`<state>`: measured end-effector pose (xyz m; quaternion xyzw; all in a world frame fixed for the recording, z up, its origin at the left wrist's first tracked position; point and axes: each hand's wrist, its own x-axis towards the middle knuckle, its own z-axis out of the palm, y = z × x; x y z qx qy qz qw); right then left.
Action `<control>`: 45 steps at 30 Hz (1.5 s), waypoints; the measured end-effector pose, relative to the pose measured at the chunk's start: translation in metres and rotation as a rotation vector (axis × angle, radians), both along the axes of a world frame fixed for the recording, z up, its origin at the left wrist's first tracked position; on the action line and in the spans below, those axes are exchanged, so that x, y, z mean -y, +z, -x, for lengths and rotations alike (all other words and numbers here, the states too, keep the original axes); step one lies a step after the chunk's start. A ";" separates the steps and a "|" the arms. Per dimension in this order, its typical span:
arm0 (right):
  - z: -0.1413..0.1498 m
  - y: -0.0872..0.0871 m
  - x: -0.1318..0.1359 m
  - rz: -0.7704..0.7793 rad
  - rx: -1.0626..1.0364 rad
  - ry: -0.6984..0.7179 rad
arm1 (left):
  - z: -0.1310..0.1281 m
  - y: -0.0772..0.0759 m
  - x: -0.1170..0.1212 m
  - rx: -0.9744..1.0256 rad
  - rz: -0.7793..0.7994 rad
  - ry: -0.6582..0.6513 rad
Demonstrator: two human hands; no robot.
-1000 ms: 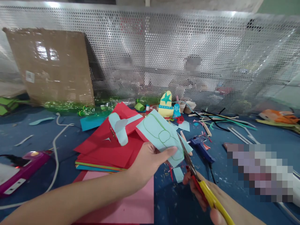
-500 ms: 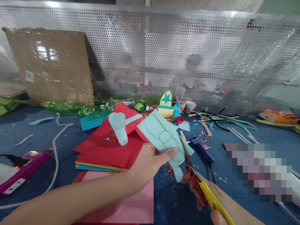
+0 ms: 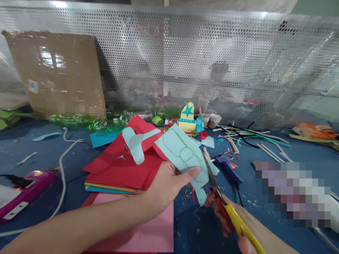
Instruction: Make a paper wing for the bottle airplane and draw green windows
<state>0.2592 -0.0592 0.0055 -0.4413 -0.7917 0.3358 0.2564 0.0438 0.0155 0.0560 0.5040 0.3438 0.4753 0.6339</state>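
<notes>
Between thumb and fingers, my left hand [image 3: 182,176] pinches a light blue sheet of paper [image 3: 174,143] with a rounded shape drawn on it in green line. My right hand [image 3: 225,215] grips a pair of scissors [image 3: 221,197] with yellow and red handles. Its blades lie along the paper's right edge, nearly closed. A light blue paper cutout [image 3: 137,146] rests on the stack of red paper [image 3: 127,173] left of the sheet. Beneath my left forearm lies pink paper [image 3: 148,229]. A light blue scrap [image 3: 201,196] sits on the table near the scissors.
A blue glue gun [image 3: 229,169] lies to the right, near a pile of pipe cleaners [image 3: 254,135]. Plastic bottles [image 3: 71,120] line the perforated metal screen [image 3: 169,53]. A purple power strip [image 3: 29,192] and white cord [image 3: 62,169] are at left. A yellow paper craft [image 3: 187,120] stands behind.
Both hands, the sheet and the scissors stay almost still. A flap of the light blue cutout on the red stack has shifted slightly.
</notes>
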 end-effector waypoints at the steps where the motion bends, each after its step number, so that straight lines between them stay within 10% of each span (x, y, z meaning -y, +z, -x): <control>1: 0.000 0.000 -0.001 -0.003 -0.003 0.012 | 0.000 0.000 0.000 0.002 -0.002 -0.006; 45: 0.013 0.003 -0.008 0.145 -0.244 0.074 | 0.000 0.001 0.000 0.025 0.066 -0.034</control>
